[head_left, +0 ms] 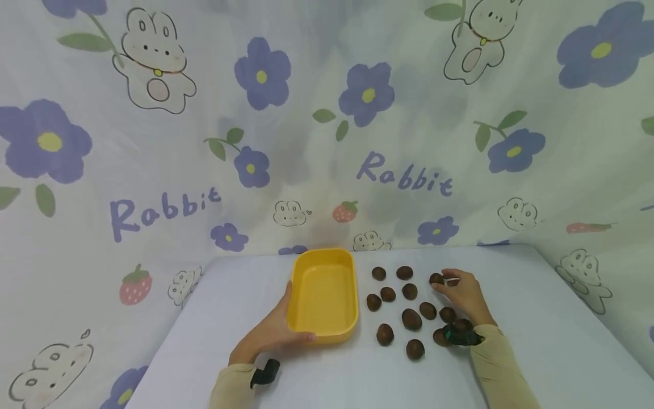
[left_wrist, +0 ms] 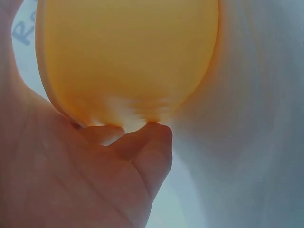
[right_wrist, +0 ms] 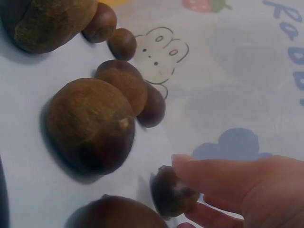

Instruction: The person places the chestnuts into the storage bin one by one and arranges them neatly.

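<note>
A yellow plastic box [head_left: 325,298] with rounded corners stands on the white table, its inside bare. My left hand [head_left: 275,330] grips it at the near left corner, thumb along the near side and fingers on the left side. In the left wrist view the digits press against the translucent wall of the box [left_wrist: 128,52]. To the right, my right hand [head_left: 466,294] pinches a brown chestnut [right_wrist: 171,192] between thumb and fingers. Another chestnut [head_left: 452,282] shows partly behind this hand.
Several chestnuts [head_left: 411,319] lie scattered between the box and my right arm. A few, such as one chestnut [head_left: 463,325], sit close by the right wrist strap [head_left: 462,336]. A printed rabbit-and-flower curtain [head_left: 306,142] hangs behind the table [head_left: 317,380].
</note>
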The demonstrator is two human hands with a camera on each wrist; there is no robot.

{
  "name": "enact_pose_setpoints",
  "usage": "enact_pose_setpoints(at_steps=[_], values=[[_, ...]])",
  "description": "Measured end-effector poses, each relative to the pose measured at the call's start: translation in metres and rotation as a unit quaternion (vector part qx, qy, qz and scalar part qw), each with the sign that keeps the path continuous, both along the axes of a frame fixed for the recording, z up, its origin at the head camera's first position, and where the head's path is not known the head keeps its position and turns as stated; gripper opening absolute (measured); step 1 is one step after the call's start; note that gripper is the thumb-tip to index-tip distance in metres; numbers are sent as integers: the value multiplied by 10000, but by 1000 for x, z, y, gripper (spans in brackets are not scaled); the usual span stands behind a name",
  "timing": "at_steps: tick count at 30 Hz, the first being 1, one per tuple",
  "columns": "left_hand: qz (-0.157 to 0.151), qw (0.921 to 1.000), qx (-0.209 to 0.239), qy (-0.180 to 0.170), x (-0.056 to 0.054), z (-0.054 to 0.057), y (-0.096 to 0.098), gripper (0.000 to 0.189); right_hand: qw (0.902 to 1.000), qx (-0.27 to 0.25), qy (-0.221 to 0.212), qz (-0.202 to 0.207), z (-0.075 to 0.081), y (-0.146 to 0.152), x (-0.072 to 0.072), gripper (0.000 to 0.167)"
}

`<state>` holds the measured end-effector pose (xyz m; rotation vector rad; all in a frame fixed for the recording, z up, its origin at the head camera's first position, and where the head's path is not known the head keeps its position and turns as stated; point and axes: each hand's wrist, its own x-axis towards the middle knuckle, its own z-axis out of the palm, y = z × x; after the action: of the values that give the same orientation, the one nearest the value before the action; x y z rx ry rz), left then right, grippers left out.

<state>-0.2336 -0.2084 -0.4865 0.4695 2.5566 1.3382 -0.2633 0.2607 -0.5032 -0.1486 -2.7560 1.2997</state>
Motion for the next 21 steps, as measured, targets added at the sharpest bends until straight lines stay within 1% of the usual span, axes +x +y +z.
enact_pose_setpoints(at_steps=[5, 9, 12, 15, 19, 21], values=[[58, 9999, -98, -24, 0, -2, 0, 150, 10000, 72, -31, -50, -2, -1, -2, 58], [55, 10000, -17, -26, 0, -1, 1, 148, 9998, 116, -115, -92, -2, 0, -4, 58], [-20, 9998, 186, -56, 0, -1, 2, 146, 9997, 120, -162, -121, -1, 0, -3, 56], [2, 9999, 139, -59, 1, -1, 1, 146, 9996, 90, -202, -149, -2, -1, -2, 55], [102, 9999, -92, -75, 2, -2, -1, 148, 9997, 105, -162, -176, -4, -3, -1, 54], [177, 9996, -183, -139, 2, -2, 0, 149, 9997, 131, -105, -192, -5, -3, -1, 53]])
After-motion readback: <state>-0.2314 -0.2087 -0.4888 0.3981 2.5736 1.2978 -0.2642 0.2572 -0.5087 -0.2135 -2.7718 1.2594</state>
